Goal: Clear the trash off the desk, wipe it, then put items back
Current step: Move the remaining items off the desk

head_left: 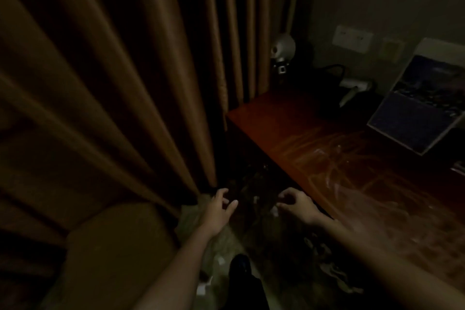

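Your left hand [221, 205], fingers loose and empty, sits at nine o'clock of the dark, bin-like opening [251, 190]. Your right hand [298, 205] is at three, equally near, its grip unclear.

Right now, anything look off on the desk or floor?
Yes. The reddish-brown wooden desk top carries pale streaky smears across its middle, like wipe marks or residue. On the floor, small white scraps lie by the black shoe. Elsewhere it is too dark to judge.
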A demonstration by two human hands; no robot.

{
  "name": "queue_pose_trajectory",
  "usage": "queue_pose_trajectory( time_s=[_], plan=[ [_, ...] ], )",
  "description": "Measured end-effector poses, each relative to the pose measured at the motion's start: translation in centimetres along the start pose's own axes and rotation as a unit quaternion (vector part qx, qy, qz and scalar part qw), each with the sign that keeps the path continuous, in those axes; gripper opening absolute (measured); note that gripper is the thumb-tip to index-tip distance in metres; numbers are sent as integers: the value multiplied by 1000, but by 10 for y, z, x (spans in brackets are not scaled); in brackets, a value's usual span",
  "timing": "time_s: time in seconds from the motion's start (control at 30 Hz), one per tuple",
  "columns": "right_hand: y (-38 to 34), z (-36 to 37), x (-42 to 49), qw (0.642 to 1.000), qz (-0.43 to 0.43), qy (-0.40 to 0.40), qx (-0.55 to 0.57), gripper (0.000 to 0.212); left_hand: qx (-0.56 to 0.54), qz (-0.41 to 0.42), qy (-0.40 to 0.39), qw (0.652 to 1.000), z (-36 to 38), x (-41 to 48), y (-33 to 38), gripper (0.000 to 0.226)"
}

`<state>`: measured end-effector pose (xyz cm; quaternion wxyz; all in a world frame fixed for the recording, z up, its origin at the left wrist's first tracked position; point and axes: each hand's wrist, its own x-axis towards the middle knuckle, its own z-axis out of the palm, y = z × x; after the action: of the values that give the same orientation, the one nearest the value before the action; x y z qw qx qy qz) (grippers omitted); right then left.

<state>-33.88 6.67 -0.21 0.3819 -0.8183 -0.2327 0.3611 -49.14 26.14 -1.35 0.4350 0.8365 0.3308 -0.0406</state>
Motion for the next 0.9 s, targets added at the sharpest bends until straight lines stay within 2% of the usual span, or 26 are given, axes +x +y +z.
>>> queue_pose_trajectory(
  time_s=[0.23,0.4,0.6,0.7,0.9],
  plan=[
    [10,-56,67,980,104,154,68,23,88,88,-136,983,0,162,73,51],
    [29,-87,49,918,196,287,190,22,156,187,-208,947,29,238,150,47],
    [84,-111,-16,826,278,412,264,20,241,297,-297,875,121,243,219,43],
    [113,-124,-46,803,302,436,273,18,280,331,-315,845,165,229,246,43],
    [178,-163,-100,780,314,471,268,17,309,351,-351,811,257,183,289,45]
  ],
)
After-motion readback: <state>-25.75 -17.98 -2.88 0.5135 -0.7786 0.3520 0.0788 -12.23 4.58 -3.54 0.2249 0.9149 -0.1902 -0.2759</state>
